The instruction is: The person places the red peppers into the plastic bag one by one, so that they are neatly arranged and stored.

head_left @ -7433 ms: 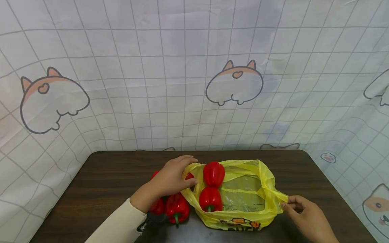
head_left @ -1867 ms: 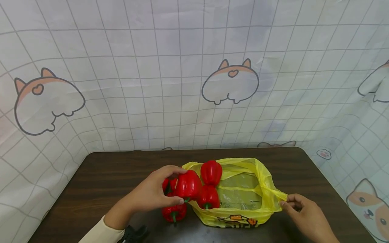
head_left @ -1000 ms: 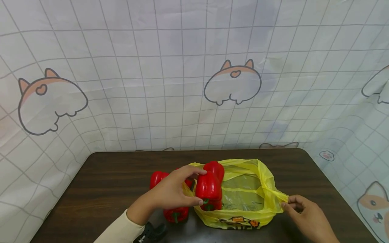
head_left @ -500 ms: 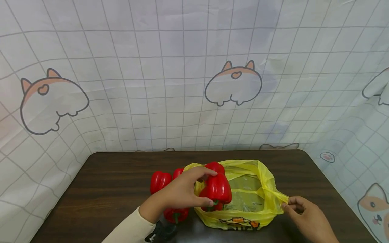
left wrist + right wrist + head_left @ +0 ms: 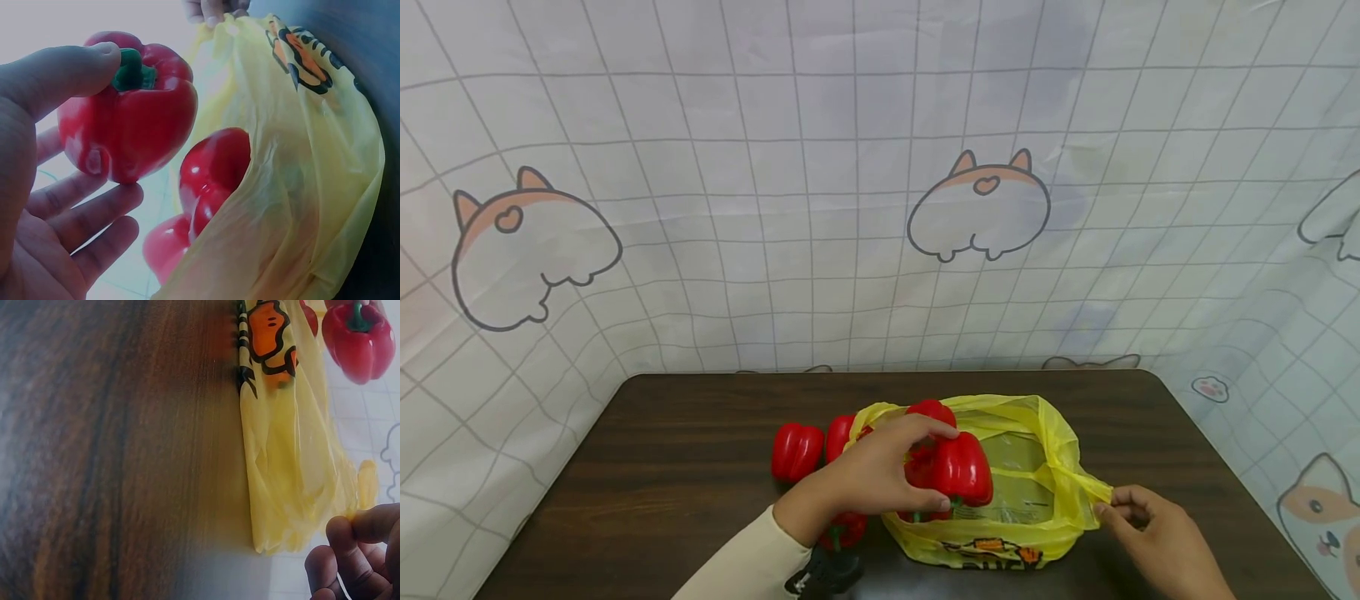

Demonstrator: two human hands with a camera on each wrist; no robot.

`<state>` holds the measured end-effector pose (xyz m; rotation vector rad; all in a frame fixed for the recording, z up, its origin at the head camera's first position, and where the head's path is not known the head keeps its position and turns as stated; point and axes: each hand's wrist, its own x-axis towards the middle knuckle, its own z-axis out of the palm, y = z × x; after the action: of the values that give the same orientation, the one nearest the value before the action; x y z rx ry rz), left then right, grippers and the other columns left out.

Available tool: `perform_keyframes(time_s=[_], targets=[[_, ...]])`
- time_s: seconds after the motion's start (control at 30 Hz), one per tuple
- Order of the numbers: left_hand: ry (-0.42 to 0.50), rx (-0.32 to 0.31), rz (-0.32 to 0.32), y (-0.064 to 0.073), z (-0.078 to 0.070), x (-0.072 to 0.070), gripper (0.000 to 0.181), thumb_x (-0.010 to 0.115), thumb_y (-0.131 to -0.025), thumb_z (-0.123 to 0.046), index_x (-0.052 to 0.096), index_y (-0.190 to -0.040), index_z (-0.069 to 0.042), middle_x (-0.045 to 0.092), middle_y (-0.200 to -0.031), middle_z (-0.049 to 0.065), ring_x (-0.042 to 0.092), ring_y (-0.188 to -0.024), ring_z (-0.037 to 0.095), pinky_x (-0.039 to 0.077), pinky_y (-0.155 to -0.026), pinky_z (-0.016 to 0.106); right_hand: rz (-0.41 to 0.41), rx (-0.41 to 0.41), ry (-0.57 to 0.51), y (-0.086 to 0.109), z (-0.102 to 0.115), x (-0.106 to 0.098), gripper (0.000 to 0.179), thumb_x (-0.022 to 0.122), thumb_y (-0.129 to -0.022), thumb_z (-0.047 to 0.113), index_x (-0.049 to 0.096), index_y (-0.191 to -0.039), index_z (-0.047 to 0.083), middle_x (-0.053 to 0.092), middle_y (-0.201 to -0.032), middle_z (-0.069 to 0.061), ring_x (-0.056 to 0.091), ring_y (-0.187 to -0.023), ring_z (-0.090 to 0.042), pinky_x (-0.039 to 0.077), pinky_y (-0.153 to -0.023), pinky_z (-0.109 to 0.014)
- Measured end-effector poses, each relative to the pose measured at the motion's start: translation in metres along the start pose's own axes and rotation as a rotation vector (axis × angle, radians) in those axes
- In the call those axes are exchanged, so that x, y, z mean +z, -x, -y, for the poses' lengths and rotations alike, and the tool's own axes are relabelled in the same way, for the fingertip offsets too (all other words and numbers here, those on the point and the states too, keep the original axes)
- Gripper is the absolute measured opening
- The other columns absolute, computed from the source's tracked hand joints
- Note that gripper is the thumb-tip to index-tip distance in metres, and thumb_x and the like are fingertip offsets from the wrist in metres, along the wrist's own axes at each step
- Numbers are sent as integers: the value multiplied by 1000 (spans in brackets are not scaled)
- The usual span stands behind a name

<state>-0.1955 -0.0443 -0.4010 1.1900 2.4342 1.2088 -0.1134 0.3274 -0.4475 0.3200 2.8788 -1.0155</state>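
My left hand (image 5: 887, 467) grips a red bell pepper (image 5: 962, 469) between thumb and fingers, over the opening of a yellow plastic bag (image 5: 992, 542). In the left wrist view the thumb lies beside the green stem of that pepper (image 5: 137, 119), which hangs apart from the bag (image 5: 294, 156). Inside the bag are more red bell peppers (image 5: 215, 169), partly hidden by its side. My right hand (image 5: 1161, 529) pinches the right edge of the bag; the right wrist view shows thumb and finger on the yellow plastic (image 5: 300, 456).
Left of the bag, several red bell peppers (image 5: 796, 452) lie on the dark wooden table (image 5: 685, 467), some partly behind the left forearm. A white grid-patterned cloth (image 5: 820, 208) with cartoon dogs hangs behind the table.
My left hand has picked up a bell pepper from left of the bag and carried it rightward over the opening. The right hand keeps its hold on the bag's edge.
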Motion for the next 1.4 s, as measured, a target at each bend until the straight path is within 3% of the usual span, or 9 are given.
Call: perform_keyframes(time_s=[0.77,1.03,1.4], targets=[[-55,-8,41,-16,10,23,71,87,-82,-35,52,-143,-27,54,-136,-11,54,-119,12,53,-89,25,-3,-3,3,0,1,1,57,64,-98,53,65,-117,-1,71,-97,0,67,-87,-21,55,-73,-46],[-168,-11,48,-20,10,32,69,87,-82,-36,54,-142,-26,57,-132,-11,55,-114,6,52,-91,24,-6,-2,7,-1,1,1,56,64,-98,52,66,-117,-1,71,-97,0,67,-88,-22,55,-73,-46],[-290,-41,66,-21,4,39,71,88,-79,-38,55,-142,-28,58,-135,-9,56,-117,9,54,-87,27,-34,-17,17,2,-1,-1,57,65,-97,54,67,-116,0,73,-99,-3,69,-91,-27,55,-74,-48]])
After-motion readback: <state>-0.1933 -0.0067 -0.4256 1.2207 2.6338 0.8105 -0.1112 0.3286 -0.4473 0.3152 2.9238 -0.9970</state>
